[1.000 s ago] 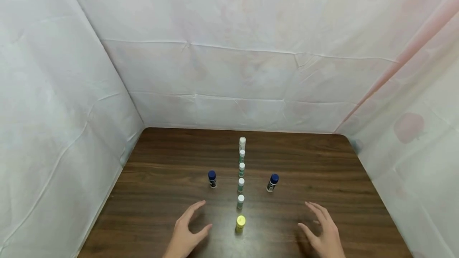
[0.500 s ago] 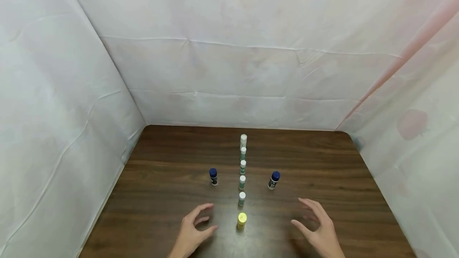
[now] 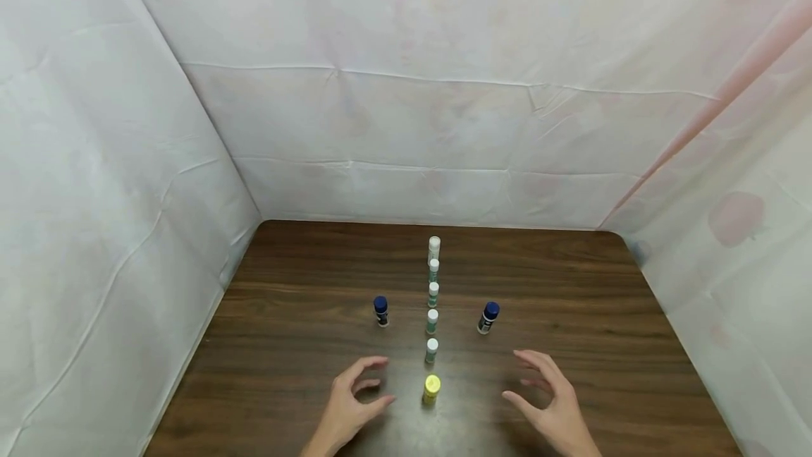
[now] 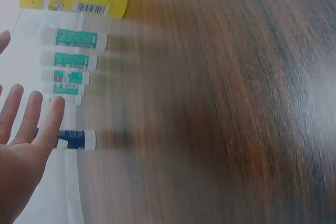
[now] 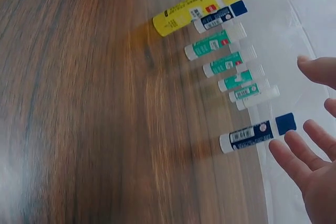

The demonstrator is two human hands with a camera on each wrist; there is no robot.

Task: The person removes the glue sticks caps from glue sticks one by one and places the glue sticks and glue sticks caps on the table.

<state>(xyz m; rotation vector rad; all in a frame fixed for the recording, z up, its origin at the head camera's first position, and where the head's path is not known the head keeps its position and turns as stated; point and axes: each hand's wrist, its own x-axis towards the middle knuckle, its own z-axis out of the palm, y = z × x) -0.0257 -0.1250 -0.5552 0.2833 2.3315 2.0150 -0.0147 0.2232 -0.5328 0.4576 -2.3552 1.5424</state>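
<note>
A yellow glue stick (image 3: 431, 389) stands upright at the near end of a row. Behind it several green-and-white glue sticks (image 3: 432, 350) run away from me, ending in a taller white one (image 3: 434, 250). Blue-capped glue sticks flank the row, one on the left (image 3: 381, 311) and one on the right (image 3: 488, 317). My left hand (image 3: 349, 404) hovers left of the yellow stick with fingers and thumb spread, holding nothing. Mirroring it on the right, my right hand (image 3: 552, 404) has its thumb apart from bent, relaxed fingers, and nothing lies between them.
The sticks stand on a dark wood-grain table (image 3: 285, 344) with rounded far corners. Pale cloth sheets (image 3: 380, 125) hang behind it and along both sides, close to its edges.
Both hands have moved inward, toward the yellow glue stick. The sticks keep their arrangement; the head view has shifted slightly.
</note>
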